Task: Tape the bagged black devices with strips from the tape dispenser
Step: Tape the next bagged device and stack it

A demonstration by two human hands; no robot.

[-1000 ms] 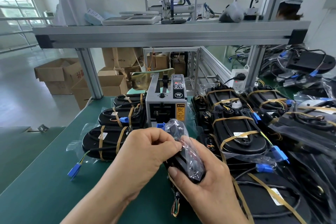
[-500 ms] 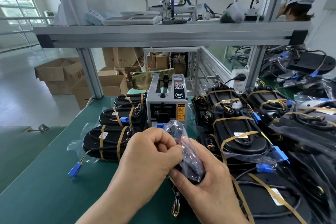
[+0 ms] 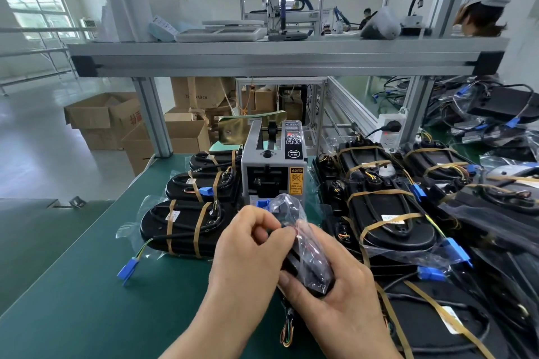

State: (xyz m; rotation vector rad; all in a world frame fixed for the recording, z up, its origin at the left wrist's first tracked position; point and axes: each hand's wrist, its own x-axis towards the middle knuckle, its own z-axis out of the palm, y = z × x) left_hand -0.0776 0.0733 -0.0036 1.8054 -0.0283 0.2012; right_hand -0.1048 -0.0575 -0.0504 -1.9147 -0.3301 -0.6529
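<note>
— Where are we?
— Our left hand and right hand have fingers clamped on the bagged device, before the tape dispenser mid-counter.
— Done?
— Taped devices fill both sides; ours looks untaped.

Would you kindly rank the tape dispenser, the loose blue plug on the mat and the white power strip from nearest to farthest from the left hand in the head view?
1. Tape dispenser, just beyond the left hand.
2. Blue plug, to the hand's left on the green mat.
3. White power strip, far back right by the frame post.
</note>
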